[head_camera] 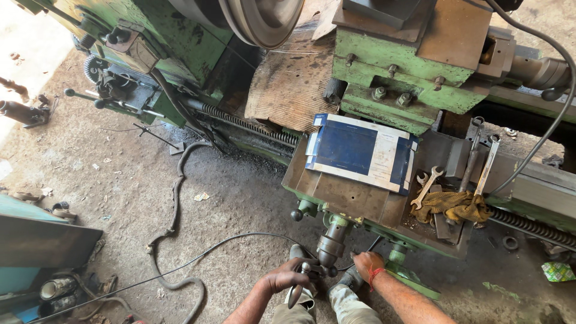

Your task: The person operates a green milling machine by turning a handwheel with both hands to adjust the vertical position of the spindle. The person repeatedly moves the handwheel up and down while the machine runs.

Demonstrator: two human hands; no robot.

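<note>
Both knees sit at the bottom edge of the view, and just above them my 2 hands work at the front of the lathe apron (360, 201). My left hand (288, 279) is clenched around the handle (298, 289) that sticks out from the handwheel hub (330, 246); the fingers wrap it fully, and its dark tip pokes out below my fist. My right hand (367, 265), with a red thread at the wrist, lies against the lower side of the same hub; whether it grips anything or only steadies there, I cannot tell, since the fingers are turned away.

As for progress, I judge the job to be in its early or middle part: my grip is set on the handle, yet no workpiece shows in the chuck (261, 21) at the top and I can see no cut in hand. What remains cannot be read from here.

The handle looks like worn, greasy steel, dull grey-brown, fixed to a stubby cylinder hub below the green apron. On the flat carriage top lies a blue and white box (360, 151). To its right, 2 spanners (483, 159) and a smaller one (427, 185) lie beside a yellow rag (453, 205). A black cable (198, 255) trails over the dirt floor (114, 174) toward my hands.
</note>
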